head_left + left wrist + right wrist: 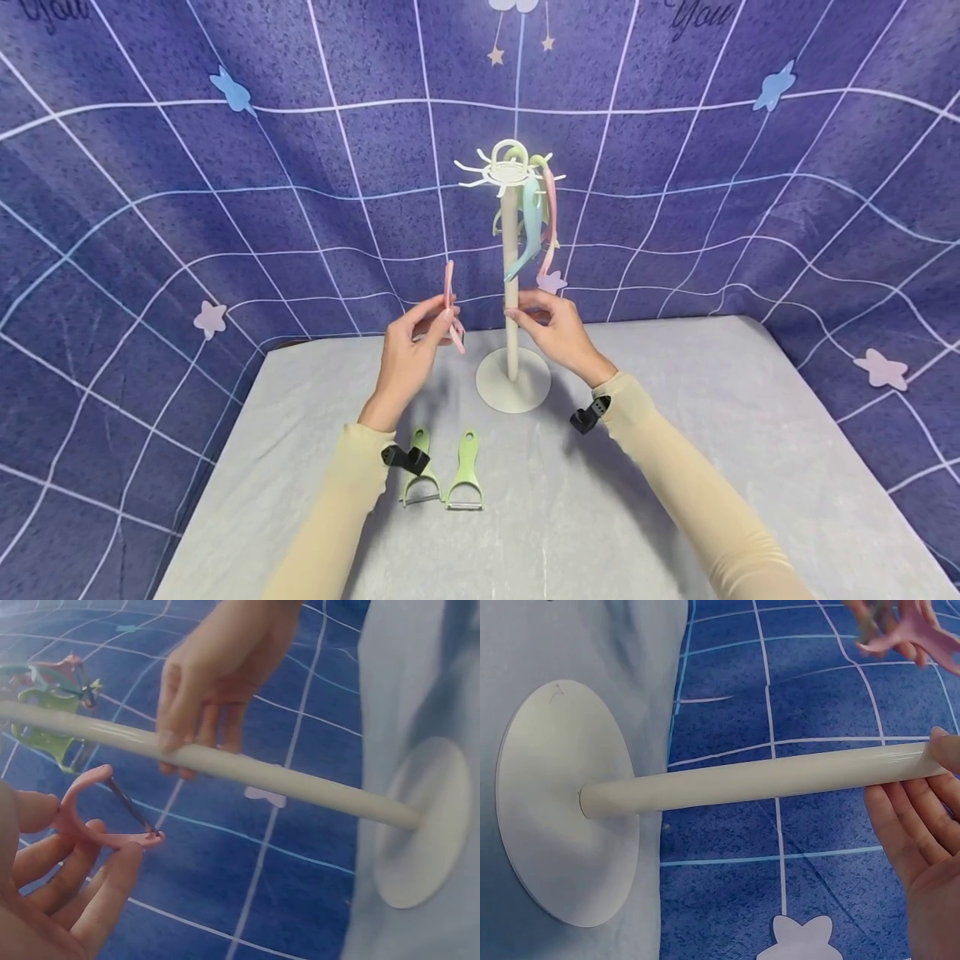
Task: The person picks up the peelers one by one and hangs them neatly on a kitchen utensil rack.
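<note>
My left hand (408, 354) holds a pink Y-shaped peeler (69, 817) between thumb and fingers, left of a cream-white stand. In the left wrist view its metal blade faces the stand's pole (292, 784). My right hand (561, 332) pinches that pole from the right, about midway up, thumb in front. The stand's round base (491, 392) rests on the table. Around the top is a ring of hooks (510, 173), from which a light-blue peeler (532, 218) and another pink peeler (552, 208) hang on the right side. Green peelers (45, 735) hang there too, partly hidden behind them.
Two green peelers lie on the grey-white table (622, 517) in front of the stand. The right one (468, 457) shows fully; the left one (422, 443) is partly covered by the left wrist camera (411, 459). A blue gridded curtain (300, 208) hangs behind and at both sides.
</note>
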`<action>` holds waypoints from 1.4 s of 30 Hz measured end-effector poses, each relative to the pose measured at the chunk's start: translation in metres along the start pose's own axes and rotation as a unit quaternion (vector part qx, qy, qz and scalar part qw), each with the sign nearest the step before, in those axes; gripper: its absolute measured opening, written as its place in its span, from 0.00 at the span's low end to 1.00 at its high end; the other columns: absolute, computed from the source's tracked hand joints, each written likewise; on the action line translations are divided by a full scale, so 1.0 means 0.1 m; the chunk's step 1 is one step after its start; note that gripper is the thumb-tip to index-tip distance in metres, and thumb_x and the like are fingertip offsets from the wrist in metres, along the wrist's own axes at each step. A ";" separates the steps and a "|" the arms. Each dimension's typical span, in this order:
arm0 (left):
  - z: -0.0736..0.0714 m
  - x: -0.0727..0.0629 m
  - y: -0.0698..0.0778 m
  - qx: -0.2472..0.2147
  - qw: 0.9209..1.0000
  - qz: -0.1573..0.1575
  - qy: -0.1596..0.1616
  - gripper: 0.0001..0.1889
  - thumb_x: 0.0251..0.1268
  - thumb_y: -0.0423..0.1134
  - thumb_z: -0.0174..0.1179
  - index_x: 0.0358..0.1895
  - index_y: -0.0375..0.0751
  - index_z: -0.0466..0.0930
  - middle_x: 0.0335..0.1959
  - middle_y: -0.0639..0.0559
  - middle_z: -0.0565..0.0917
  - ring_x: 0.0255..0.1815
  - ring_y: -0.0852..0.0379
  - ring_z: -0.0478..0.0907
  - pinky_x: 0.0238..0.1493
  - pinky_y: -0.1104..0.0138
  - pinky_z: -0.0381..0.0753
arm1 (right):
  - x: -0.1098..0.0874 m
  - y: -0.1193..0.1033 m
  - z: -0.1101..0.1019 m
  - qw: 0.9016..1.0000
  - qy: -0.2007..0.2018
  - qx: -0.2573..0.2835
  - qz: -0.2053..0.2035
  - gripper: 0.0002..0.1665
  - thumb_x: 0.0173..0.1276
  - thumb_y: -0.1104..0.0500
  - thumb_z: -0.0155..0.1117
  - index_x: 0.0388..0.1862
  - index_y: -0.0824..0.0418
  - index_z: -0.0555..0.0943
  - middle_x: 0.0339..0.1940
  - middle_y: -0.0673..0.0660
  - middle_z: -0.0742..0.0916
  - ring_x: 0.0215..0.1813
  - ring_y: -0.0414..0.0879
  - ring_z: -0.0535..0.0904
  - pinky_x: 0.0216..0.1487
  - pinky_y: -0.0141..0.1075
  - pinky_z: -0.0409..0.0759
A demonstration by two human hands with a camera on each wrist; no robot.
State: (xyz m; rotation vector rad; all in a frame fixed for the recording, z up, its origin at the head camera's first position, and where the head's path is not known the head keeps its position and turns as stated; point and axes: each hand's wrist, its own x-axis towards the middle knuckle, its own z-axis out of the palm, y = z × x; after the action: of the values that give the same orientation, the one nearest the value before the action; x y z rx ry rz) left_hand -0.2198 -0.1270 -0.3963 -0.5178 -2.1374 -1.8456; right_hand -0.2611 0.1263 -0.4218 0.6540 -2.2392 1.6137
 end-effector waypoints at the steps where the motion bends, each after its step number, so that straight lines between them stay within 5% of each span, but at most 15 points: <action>1: 0.00 0.05 0.02 -0.002 1.000 0.008 0.000 0.19 0.83 0.42 0.61 0.65 0.32 0.84 0.52 0.38 0.90 0.49 0.38 0.89 0.47 0.60 0.93 | 0.00 0.00 0.00 1.000 0.001 -0.001 0.000 0.11 0.74 0.63 0.74 0.53 0.64 0.90 0.46 0.61 0.93 0.51 0.55 0.90 0.59 0.50 0.89; 16: 0.15 0.73 0.29 0.000 0.998 0.061 0.009 0.19 0.86 0.37 0.55 0.70 0.30 0.80 0.59 0.32 0.87 0.53 0.36 0.87 0.46 0.70 0.91 | -0.01 0.01 -0.03 1.000 0.003 0.007 0.011 0.12 0.74 0.65 0.73 0.54 0.68 0.88 0.48 0.66 0.92 0.53 0.59 0.89 0.60 0.52 0.89; 23: 0.16 0.92 0.42 -0.015 0.997 0.076 0.013 0.19 0.87 0.41 0.55 0.69 0.36 0.83 0.57 0.33 0.88 0.46 0.55 0.87 0.45 0.69 0.91 | -0.01 0.01 -0.03 1.000 0.000 0.005 0.004 0.11 0.75 0.63 0.73 0.53 0.65 0.89 0.47 0.63 0.92 0.53 0.56 0.89 0.60 0.49 0.89; 38: 0.22 1.22 0.60 -0.040 0.996 0.085 0.009 0.20 0.88 0.40 0.52 0.71 0.31 0.79 0.58 0.35 0.88 0.55 0.39 0.85 0.56 0.61 0.91 | -0.01 0.00 0.02 1.000 0.001 0.015 0.017 0.13 0.74 0.68 0.71 0.55 0.71 0.87 0.49 0.70 0.91 0.55 0.64 0.88 0.62 0.57 0.87; 42: 0.24 1.25 0.61 -0.047 0.996 0.080 0.004 0.20 0.88 0.40 0.53 0.71 0.32 0.79 0.59 0.35 0.88 0.53 0.47 0.86 0.57 0.61 0.90 | -0.02 -0.09 0.02 1.000 -0.002 0.012 0.022 0.12 0.75 0.70 0.70 0.54 0.74 0.87 0.48 0.71 0.91 0.54 0.67 0.87 0.63 0.59 0.86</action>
State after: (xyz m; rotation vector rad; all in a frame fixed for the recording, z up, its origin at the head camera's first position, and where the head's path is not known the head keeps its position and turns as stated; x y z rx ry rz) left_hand -0.3049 -0.0840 -0.2922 -0.6803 -1.9479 -1.8625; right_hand -0.2548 0.1226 -0.4157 0.6183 -2.2556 1.6655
